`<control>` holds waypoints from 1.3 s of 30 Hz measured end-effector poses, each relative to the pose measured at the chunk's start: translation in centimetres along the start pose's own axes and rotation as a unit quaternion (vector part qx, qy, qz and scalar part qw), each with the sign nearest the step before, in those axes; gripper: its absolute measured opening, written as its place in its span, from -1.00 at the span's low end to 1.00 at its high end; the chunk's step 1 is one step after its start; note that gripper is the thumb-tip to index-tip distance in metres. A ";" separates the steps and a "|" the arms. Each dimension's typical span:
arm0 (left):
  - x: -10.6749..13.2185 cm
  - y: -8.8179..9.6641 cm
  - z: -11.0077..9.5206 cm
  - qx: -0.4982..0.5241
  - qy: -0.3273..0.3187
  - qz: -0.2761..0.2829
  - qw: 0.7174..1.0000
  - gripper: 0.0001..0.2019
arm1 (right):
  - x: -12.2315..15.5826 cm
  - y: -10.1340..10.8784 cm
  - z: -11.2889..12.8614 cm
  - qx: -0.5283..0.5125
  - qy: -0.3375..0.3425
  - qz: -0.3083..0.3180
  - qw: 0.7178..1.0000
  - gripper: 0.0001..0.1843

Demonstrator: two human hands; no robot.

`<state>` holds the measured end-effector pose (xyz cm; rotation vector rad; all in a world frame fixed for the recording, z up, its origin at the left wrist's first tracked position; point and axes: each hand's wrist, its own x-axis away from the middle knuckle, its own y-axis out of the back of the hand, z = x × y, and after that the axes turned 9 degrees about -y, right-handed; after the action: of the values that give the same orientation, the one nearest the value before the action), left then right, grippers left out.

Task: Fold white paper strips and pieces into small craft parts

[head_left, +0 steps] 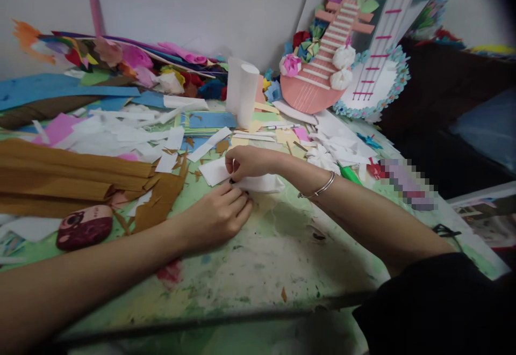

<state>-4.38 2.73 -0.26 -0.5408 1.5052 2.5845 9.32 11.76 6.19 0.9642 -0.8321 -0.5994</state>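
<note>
A folded white paper strip (214,172) lies on the green, paint-stained table under my two hands. More of the white paper shows to the right, below my right wrist. My left hand (226,212) rests on the table with its fingers curled at the near edge of the paper. Just above it, my right hand (253,161) reaches across from the right, its thumb and index finger bent into a pinch on the strip. The fingertips of both hands almost meet. My fingers cover the middle of the strip.
Brown crepe paper (72,178) and a dark red rounded case (84,227) lie at left. White scraps (121,129) litter the back. A white paper roll (247,94) stands upright behind my hands. Paper-decorated instrument shapes (314,89) lean on the wall. A green marker-like object (350,174) lies right.
</note>
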 end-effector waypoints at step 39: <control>1.9 -2.0 2.6 0.157 0.252 -0.070 0.952 -0.79 | 9.2 -7.9 -9.7 -0.155 0.028 -0.360 0.920 -0.79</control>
<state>-6.27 5.78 -1.39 -1.2774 1.8870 2.1287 21.78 5.73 -0.73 0.9758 -0.2882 -1.2894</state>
